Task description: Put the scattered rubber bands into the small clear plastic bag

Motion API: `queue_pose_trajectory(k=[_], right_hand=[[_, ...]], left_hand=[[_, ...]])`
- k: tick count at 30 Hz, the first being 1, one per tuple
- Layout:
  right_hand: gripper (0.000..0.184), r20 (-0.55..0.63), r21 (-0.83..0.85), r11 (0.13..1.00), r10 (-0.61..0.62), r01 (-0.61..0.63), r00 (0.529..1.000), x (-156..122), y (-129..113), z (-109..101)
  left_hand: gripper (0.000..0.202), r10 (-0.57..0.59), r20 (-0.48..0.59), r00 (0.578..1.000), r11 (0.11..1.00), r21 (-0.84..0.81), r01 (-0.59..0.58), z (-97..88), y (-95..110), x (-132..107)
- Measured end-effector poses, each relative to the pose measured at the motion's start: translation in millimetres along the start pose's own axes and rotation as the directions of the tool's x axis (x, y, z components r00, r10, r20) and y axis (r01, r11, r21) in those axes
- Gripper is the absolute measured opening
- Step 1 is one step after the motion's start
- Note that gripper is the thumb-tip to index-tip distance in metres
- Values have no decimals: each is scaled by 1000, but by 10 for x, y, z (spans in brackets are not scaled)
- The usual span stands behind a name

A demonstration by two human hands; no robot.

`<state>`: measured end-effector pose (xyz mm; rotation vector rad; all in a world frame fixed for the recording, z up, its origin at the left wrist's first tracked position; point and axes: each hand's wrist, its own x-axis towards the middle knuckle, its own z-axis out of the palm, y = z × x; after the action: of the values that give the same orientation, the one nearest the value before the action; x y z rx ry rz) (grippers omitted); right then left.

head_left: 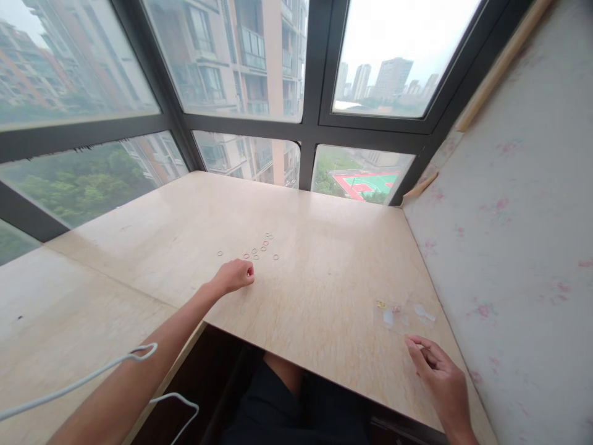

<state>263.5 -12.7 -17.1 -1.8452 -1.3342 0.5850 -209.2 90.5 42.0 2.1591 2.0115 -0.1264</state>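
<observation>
Several small thin rings lie scattered on the pale tabletop, some silvery, such as the lone ring [220,253] at the left, and some reddish, like the red ring [246,256]. Just in front of them rests my left hand [235,275], its fingers curled closed; anything inside is hidden. My right hand [440,378] is by the right edge, thumb and forefinger pressed together, and I cannot make out whether something tiny is between them. Beyond its fingertips lies a clear plastic bag [388,317] with small gold-coloured pieces [380,304] and pinkish pieces [396,309] at it.
A wallpapered wall [519,266] bounds the table [324,278] on the right, and dark-framed windows [310,133] stand behind it. A white cable [78,382] crosses over my left forearm. Beside the bag lies a small whitish scrap [423,312].
</observation>
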Motion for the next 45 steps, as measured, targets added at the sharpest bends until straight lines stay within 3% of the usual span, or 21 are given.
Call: queue_pose_trajectory(k=[4,7,12,16,20,25,32,45], right_hand=[[43,4,4,1000,-21,21,1000,6,12,10],[40,2,20,999,-47,47,999,11,32,23],[38,3,68,995,-75,75,997,3,38,44],[36,4,82,993,-86,86,996,5,41,56],[34,4,120,990,-76,75,997,5,57,65],[31,15,138,989,-65,62,998,-1,13,53],[31,13,171,984,-56,53,998,7,-26,34],[28,17,185,981,-62,58,998,2,-46,25]], left_hand=[[10,-3,-87,996,963,-269,-20,-16,150,-27],[7,-5,-143,990,839,-540,-74,-32,392,-30],[7,41,-139,989,539,-831,-139,-62,1053,4],[10,142,-180,973,408,-885,-224,-24,1690,44],[12,273,-228,935,386,-864,-323,90,2262,108],[10,385,-299,873,479,-744,-466,273,2730,237],[13,513,-258,819,628,-538,-563,451,2913,333],[15,485,-286,826,617,-557,-555,435,2857,308]])
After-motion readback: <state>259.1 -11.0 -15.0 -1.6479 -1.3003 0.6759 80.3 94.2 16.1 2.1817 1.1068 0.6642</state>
